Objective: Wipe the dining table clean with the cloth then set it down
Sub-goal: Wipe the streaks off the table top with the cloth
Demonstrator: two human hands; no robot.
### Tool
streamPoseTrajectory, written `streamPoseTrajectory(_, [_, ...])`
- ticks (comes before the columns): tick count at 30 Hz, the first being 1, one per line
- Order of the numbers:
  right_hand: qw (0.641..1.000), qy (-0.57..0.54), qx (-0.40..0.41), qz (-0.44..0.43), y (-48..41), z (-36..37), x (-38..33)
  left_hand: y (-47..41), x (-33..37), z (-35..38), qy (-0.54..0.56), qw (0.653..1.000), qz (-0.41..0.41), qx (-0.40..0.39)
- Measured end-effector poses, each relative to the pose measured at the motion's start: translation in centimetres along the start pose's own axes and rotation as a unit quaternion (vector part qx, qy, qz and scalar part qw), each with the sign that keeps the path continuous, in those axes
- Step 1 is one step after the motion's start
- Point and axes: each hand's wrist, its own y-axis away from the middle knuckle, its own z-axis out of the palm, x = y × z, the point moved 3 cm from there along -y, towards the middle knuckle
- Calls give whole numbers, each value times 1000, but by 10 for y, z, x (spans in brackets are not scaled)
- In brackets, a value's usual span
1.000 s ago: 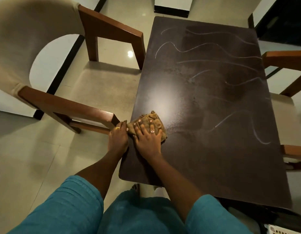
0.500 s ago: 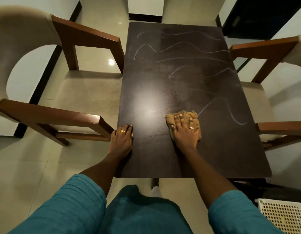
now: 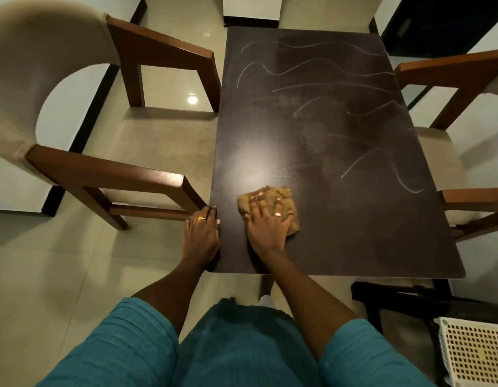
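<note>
A dark brown dining table (image 3: pixel 340 224) fills the middle of the view, with wavy white chalk-like lines (image 3: pixel 312 65) across its far and right parts. A crumpled tan cloth (image 3: pixel 285 203) lies on the near left part of the tabletop. My right hand (image 3: pixel 266 222) presses flat on the cloth with fingers spread. My left hand (image 3: pixel 201 233) rests on the table's left edge, its fingers lying over the rim. A bright light reflection sits just beyond the cloth.
A wooden chair (image 3: pixel 108 169) with a beige seat stands close against the table's left side. Another wooden chair (image 3: pixel 465 152) is at the right side. A white perforated basket (image 3: pixel 477 356) sits on the floor at the lower right.
My right hand slid the cloth from the left edge out to the table's middle, then back leftward to the near left part. My left hand stayed on the left edge.
</note>
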Motion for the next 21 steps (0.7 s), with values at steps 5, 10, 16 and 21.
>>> streamPoseTrajectory(5, [982, 64, -44, -170, 35, 20, -29, 11, -6, -1, -1, 1000, -29, 6])
streamPoseTrajectory(10, [978, 64, -63, -191, 41, 19, -5, 6, 16, 3, -12, 1000, 5, -4])
streamPoseTrajectory(16, [996, 42, -34, -65, 27, -3, 66, -11, 62, 12, -37, 997, 60, -9])
streamPoseTrajectory(21, [997, 9, 30, 65, 17, -29, 180, -21, 107, 26, -36, 994, 99, -16])
